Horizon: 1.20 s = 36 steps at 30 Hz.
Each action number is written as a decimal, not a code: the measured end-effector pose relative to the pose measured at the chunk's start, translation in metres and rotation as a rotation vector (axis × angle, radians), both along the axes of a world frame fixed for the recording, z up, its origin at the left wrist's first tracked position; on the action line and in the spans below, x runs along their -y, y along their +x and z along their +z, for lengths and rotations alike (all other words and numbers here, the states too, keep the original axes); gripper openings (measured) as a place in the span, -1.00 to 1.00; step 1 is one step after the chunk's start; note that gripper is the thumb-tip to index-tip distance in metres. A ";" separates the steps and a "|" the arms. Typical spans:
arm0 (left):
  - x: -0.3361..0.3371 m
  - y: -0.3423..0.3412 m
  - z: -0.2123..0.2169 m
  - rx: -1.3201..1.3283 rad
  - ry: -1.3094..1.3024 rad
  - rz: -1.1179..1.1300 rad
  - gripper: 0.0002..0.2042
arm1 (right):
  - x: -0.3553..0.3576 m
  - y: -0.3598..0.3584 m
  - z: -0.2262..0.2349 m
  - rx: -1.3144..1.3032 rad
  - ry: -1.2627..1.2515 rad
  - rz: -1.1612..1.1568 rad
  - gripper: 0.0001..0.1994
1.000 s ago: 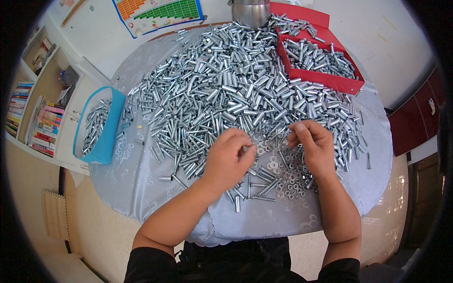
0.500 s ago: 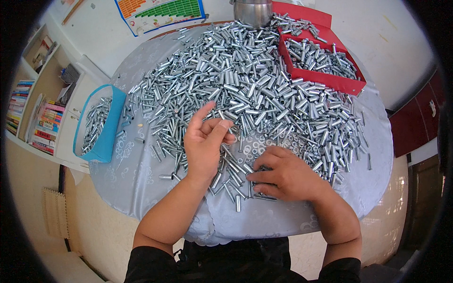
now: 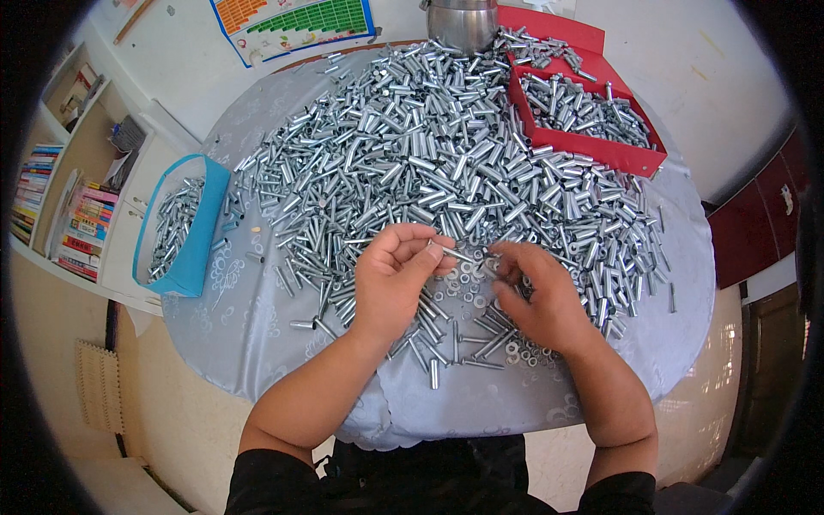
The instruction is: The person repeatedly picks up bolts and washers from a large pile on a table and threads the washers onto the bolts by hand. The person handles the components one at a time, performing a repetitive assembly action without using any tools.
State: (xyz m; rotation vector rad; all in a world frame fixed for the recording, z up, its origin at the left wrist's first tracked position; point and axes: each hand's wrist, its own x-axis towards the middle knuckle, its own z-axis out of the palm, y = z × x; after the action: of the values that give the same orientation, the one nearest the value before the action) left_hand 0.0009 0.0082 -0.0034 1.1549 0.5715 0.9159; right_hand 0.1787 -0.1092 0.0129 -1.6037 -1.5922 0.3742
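Observation:
A slim metal bolt [image 3: 457, 255] is pinched between the thumb and index finger of my left hand [image 3: 390, 279], its shank pointing right. Facing its tip, my right hand [image 3: 541, 296] has curled, blurred fingers with the thumb somewhat apart; whether a small part is between them I cannot make out. Loose washers [image 3: 470, 279] lie under and between my hands, and a smaller group of washers [image 3: 528, 354] lies by my right wrist. Several loose bolts [image 3: 455, 342] and a short metal sleeve [image 3: 434, 374] are on the cloth nearest me.
A wide heap of metal sleeves and bolts [image 3: 403, 129] covers much of the round table with its grey cloth [image 3: 257, 343]. At the left stands a blue bin [image 3: 199, 249] of metal parts. A red box [image 3: 601, 154] of parts and a steel pot [image 3: 462, 26] stand at the back.
My left hand has come down and right, the bolt now clearly showing in its pinch. My right hand has lifted up and right from the near parts toward the bolt tip, uncovering washers and bolts.

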 end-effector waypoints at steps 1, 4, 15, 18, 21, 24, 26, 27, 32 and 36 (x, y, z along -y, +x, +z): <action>0.000 0.000 0.001 -0.013 0.006 -0.012 -0.82 | 0.000 0.000 0.007 -0.036 -0.020 -0.023 -0.67; 0.003 0.002 0.003 -0.009 -0.020 -0.049 -0.81 | 0.000 0.005 0.005 -0.092 0.020 -0.052 -0.63; 0.004 0.002 0.000 0.007 -0.063 -0.096 -0.82 | -0.003 0.008 -0.009 -0.566 -0.042 -0.121 -0.82; 0.004 0.003 0.001 0.027 -0.076 -0.101 -0.83 | -0.002 0.004 -0.004 -0.545 -0.052 -0.112 -0.83; 0.004 0.003 -0.001 0.038 -0.091 -0.107 -0.84 | -0.002 0.003 -0.006 -0.558 -0.052 -0.105 -0.83; 0.003 0.003 -0.001 0.045 -0.110 -0.115 -0.84 | -0.002 0.003 -0.009 -0.603 -0.035 -0.090 -0.82; 0.003 0.003 -0.002 0.053 -0.130 -0.126 -0.84 | -0.003 0.004 -0.012 -0.597 -0.025 -0.060 -0.82; 0.003 0.003 -0.002 0.053 -0.143 -0.127 -0.84 | -0.003 0.004 -0.010 -0.586 -0.035 -0.068 -0.82; 0.001 0.003 -0.002 0.062 -0.194 -0.103 -0.84 | -0.001 0.007 -0.013 -0.516 -0.047 -0.068 -0.81; 0.001 0.002 -0.001 0.062 -0.219 -0.062 -0.82 | 0.000 0.006 -0.007 -0.476 -0.061 -0.081 -0.83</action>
State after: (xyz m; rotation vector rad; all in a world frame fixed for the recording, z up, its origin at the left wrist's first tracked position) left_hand 0.0029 0.0069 -0.0039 0.9388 0.5682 0.8120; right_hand 0.1850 -0.1090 0.0061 -1.4801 -1.1600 0.7082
